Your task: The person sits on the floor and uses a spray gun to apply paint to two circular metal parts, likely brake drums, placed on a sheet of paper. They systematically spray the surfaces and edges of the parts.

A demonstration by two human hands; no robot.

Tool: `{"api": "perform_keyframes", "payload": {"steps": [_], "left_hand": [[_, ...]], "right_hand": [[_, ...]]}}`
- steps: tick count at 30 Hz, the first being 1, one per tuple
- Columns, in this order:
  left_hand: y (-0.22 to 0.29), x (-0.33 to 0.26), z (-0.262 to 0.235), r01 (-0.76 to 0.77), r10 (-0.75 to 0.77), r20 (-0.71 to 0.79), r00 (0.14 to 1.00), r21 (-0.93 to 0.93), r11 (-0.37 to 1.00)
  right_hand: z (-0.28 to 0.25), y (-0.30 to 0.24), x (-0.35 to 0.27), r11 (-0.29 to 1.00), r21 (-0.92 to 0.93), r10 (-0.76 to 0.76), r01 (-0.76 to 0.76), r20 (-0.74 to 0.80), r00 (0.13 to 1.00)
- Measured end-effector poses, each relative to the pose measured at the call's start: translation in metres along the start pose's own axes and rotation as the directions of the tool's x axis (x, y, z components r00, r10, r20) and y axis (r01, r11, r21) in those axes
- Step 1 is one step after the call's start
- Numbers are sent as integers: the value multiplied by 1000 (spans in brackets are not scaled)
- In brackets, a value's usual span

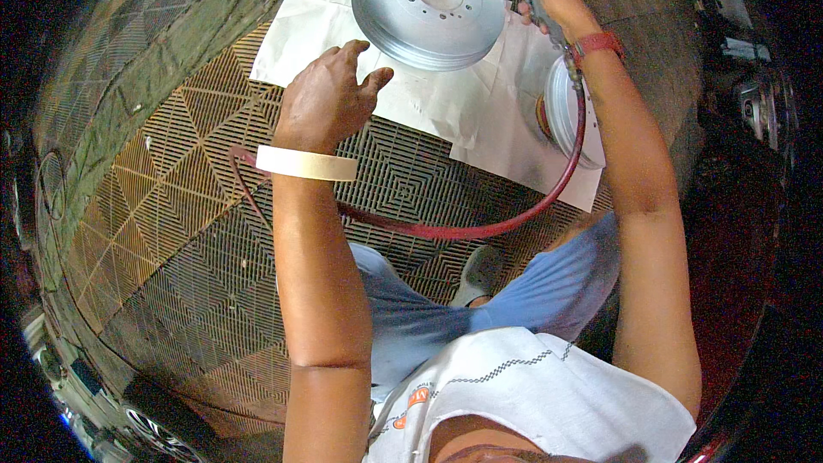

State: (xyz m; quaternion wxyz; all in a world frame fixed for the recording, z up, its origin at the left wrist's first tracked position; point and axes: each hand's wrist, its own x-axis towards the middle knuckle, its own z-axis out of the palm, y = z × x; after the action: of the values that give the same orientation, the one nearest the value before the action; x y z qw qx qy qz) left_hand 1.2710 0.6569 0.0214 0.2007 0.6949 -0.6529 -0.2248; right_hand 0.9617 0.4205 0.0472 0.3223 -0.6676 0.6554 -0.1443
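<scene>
A silver-grey brake drum (390,21) lies on white paper (300,9), its flat face with a ring of holes turned up. My right hand (561,7) is wrapped round the grip of a grey spray gun (538,13), just right of the drum. A dark red hose (454,231) runs from the gun's grip and curves back under my left arm. My left hand (330,96), empty with thumb and fingers apart, hovers by the drum's near left edge. Round its wrist sits a roll of masking tape (306,164). A second drum (563,111), partly hidden behind my right forearm and the hose, rests further right.
Dark and tan grated floor tiles (206,120) lie below the paper. A strip of green cloth (129,107) stretches along the left. At the lower left stands a car wheel (159,429). My foot in a grey shoe (482,273) is close to the paper's near edge.
</scene>
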Motion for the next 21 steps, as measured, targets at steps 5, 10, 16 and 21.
{"api": "perform_keyframes", "payload": {"steps": [5, 10, 16, 21], "left_hand": [[-1, 1, 1, 24, -24, 5, 1000, 16, 1000], [1, 8, 13, 27, -27, 20, 999, 18, 999], [-4, 9, 15, 39, -38, 31, 999, -32, 999], [-5, 8, 12, -6, 7, -8, 1000, 21, 1000]], "right_hand": [[1, -2, -42, 997, -76, 26, -26, -4, 1000], [18, -26, -67, 992, 44, -123, 119, 107, 987], [45, -85, -84, 982, 31, -188, 185, 137, 973], [45, -48, -74, 978, 159, -164, 132, 206, 965]]}}
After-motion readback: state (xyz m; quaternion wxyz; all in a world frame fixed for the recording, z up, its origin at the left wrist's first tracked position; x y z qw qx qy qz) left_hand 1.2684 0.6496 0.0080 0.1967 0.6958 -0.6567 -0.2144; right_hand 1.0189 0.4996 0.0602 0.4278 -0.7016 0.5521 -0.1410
